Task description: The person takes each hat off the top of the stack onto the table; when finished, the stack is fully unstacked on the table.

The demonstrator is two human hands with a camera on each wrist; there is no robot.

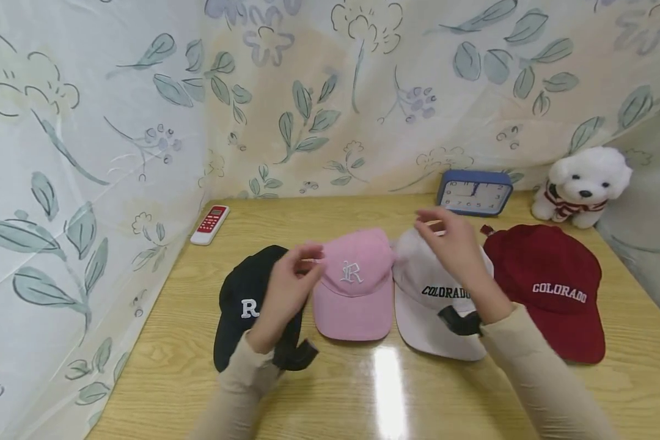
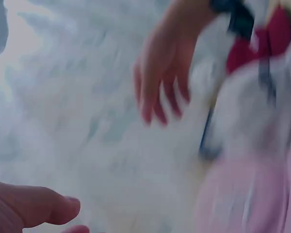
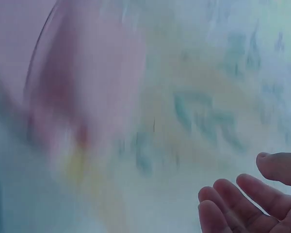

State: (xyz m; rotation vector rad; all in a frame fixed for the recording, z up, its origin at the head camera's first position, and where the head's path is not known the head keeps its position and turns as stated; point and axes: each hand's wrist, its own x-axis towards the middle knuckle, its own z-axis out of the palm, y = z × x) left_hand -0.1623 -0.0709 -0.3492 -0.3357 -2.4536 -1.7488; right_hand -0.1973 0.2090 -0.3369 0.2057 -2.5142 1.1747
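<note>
Four caps are lined up across the table, so several: a black cap point(image 1: 242, 275) with a white R at left, a pink cap point(image 1: 357, 311), a white cap point(image 1: 418, 263) lettered COLORADO and a dark red cap point(image 1: 550, 263) at right. My left hand point(image 1: 288, 281) hovers between the black and pink caps, overlapping both in the head view, fingers loosely bent around nothing. Over the white cap my right hand point(image 1: 453, 241) is raised, partly covering its crown. In the right wrist view its fingers point(image 3: 247, 204) are relaxed and hold nothing.
A blue clock point(image 1: 475, 192) stands at the back, right of centre. Beside it sits a white toy dog point(image 1: 583, 183) in a striped scarf. A white and red remote point(image 1: 211, 225) lies at the back left. Patterned cloth point(image 1: 330, 98) hangs behind the table point(image 1: 159, 366).
</note>
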